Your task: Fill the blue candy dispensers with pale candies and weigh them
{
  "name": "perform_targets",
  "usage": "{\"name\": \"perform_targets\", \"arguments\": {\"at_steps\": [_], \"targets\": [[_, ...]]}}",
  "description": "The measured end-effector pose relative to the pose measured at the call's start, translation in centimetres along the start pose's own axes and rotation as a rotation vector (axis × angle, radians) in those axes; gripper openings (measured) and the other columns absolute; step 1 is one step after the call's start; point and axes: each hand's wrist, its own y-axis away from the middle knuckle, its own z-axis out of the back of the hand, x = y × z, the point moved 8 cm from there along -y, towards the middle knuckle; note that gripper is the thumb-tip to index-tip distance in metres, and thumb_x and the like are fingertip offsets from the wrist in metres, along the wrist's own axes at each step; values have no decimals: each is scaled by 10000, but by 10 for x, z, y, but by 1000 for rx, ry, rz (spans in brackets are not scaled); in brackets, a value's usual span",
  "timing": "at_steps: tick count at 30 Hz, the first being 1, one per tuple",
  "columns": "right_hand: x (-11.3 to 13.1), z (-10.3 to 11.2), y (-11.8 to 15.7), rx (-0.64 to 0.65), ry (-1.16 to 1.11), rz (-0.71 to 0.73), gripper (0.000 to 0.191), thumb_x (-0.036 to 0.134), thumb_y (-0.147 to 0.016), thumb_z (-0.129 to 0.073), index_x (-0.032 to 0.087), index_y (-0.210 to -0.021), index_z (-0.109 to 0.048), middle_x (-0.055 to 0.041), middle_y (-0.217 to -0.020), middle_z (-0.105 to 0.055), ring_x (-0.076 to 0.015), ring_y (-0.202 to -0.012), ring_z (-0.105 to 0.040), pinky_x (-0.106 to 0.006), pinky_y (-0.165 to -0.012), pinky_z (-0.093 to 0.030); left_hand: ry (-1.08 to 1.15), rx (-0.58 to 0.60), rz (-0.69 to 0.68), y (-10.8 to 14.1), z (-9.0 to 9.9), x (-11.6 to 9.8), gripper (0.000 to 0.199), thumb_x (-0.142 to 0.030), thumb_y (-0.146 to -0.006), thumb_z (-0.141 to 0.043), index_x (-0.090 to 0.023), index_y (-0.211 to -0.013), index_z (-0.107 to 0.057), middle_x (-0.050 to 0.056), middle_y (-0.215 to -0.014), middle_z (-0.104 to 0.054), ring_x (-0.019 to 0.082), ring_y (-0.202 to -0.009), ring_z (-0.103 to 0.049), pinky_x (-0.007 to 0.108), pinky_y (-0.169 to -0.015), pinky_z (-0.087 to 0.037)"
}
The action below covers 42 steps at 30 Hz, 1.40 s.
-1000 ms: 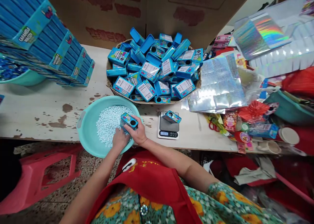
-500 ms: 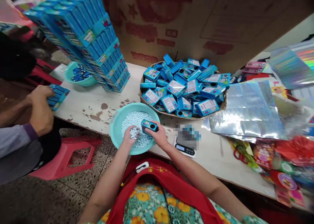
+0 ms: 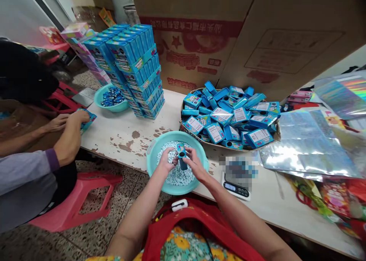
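Observation:
Over a turquoise basin (image 3: 201, 181) filled with small pale-blue candies (image 3: 180, 179), my right hand (image 3: 197, 165) grips a small blue candy box (image 3: 181, 149). The box is tilted, and a dark round hole shows on its end. Close against the box's left side, my left hand (image 3: 165, 160) is curled with pale candies in its palm. Its fingertips lie near the hole; whether they touch the box is hard to make out.
A cardboard tray (image 3: 230, 146) heaped with blue boxes stands behind the basin. Right of it are a scale (image 3: 236, 190) and silvery sheets (image 3: 309, 143). Stacked blue boxes (image 3: 134, 66) and a bowl (image 3: 114, 108) of wrapped pieces stand left. A co-worker's hands (image 3: 70, 124) hold blue packaging.
The view has swung left, so things sit further right. My right hand has turned the box more upright, and my left hand with candies has come up against it.

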Motion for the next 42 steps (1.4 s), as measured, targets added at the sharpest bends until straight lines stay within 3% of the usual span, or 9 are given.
{"name": "perform_targets", "arguments": {"at_steps": [5, 9, 13, 18, 22, 27, 30, 33, 42], "targets": [[3, 10, -10, 137, 33, -81, 808, 417, -658, -763, 271, -1350, -371, -92, -1344, -438, -240, -1156, -493, -421, -1000, -389, 2, 209, 240, 18, -6, -6, 111, -217, -783, -487, -128, -717, -492, 12, -534, -479, 64, -358, -372, 132, -278, -223], [5, 7, -11, 178, -85, -91, 808, 396, -604, -787, 270, -1309, -413, -70, -1288, -505, -231, -1131, -519, -401, -983, -401, 11, 294, 322, 26, -20, 1, 137, -219, -803, -464, -134, -697, -475, 5, -500, -455, 68, -340, -359, 133, -267, -215], [-7, 7, -6, 104, -177, -137, 818, 356, -540, -801, 254, -1258, -423, -18, -1026, -621, -195, -910, -601, -353, -839, -483, 38, 303, 322, 20, -23, 6, 96, -190, -786, -479, -138, -705, -472, 16, -523, -479, 76, -349, -376, 135, -269, -212], [-25, 26, 2, -107, -276, -189, 519, 541, -644, -701, 200, -1013, -573, -33, -920, -659, -196, -812, -605, -340, -747, -511, 127, 230, 156, 14, -21, -5, 72, -175, -734, -523, -171, -716, -454, -7, -540, -487, 85, -375, -411, 139, -300, -248], [-29, 33, 7, -117, -263, -209, 479, 489, -626, -755, 193, -958, -578, -25, -882, -667, -183, -760, -608, -322, -722, -502, 175, 176, 35, 22, -24, -21, 118, -193, -693, -562, -180, -693, -444, -17, -519, -474, 94, -387, -432, 155, -320, -270], [-2, 36, 7, -165, 198, 16, 425, 380, -574, -806, 199, -905, -610, -12, -865, -636, -206, -829, -578, -343, -788, -455, 202, 98, -285, 36, -37, -48, 155, -237, -652, -620, -167, -702, -491, -1, -579, -549, 117, -463, -533, 181, -377, -345], [14, 26, 6, -189, 461, 157, 340, 326, -612, -792, 212, -884, -623, -24, -903, -633, -225, -895, -558, -351, -820, -424, 169, 22, -408, 39, -42, -49, 217, -300, -644, -660, -166, -692, -497, 0, -571, -562, 158, -545, -604, 232, -485, -450], [15, 22, 6, -214, 583, 159, 314, 334, -649, -785, 224, -899, -630, -24, -914, -653, -229, -895, -559, -344, -805, -412, 145, -25, -499, 37, -43, -46, 269, -343, -645, -690, -171, -677, -487, -22, -538, -537, 157, -543, -605, 264, -553, -484], [27, 22, 8, -203, 740, 143, 341, 340, -675, -769, 227, -964, -631, -32, -946, -670, -247, -922, -566, -352, -800, -386, -20, -70, -751, 43, -51, -56, 273, -354, -715, -676, -172, -651, -484, -34, -524, -508, 125, -469, -528, 247, -487, -435]]}}
